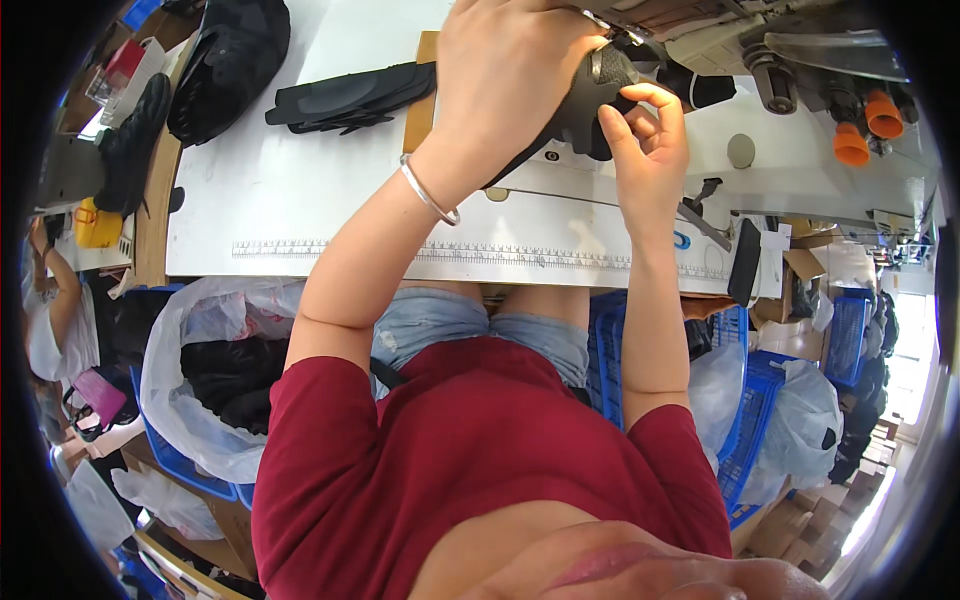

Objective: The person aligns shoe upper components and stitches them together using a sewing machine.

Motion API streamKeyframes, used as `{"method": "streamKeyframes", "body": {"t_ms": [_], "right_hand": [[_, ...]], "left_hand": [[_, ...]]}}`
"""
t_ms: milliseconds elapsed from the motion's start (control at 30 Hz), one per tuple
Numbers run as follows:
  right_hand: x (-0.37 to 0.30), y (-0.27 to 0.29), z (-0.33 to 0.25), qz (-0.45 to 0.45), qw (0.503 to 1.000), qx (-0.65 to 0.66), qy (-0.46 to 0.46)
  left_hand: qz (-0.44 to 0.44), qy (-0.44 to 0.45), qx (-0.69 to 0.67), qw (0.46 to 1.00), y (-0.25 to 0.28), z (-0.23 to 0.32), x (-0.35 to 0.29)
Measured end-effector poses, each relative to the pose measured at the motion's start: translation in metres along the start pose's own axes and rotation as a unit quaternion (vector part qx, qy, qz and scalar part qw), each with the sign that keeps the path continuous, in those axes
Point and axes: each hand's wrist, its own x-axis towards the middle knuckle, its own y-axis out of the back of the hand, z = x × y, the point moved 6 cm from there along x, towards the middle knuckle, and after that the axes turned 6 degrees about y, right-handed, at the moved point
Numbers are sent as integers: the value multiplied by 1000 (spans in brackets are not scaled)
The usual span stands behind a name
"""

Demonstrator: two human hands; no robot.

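Left hand [520,85], back upward, lies over a black fabric piece [578,118] on the white worktable [300,195], below the sewing machine [700,45]; its fingertips are hidden, grip cannot be told; right hand [652,140] pinches the piece's right edge between thumb and forefinger, other fingers curled. Stack of flat black cut pieces [350,97] left of both; printed ruler [430,250] along the near edge.
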Motion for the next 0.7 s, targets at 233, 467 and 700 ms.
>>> {"method": "streamKeyframes", "body": {"t_ms": [233,467,700], "right_hand": [[-2,7,-2,-21,998,-58,11],[-2,8,-2,-18,997,-72,-5],[0,10,-2,-18,996,-84,23]], "left_hand": [[-1,14,-31,999,6,2,-23],[0,-124,-152,981,8,-5,-13],[-46,-61,-153,985,0,-11,-3]]}}
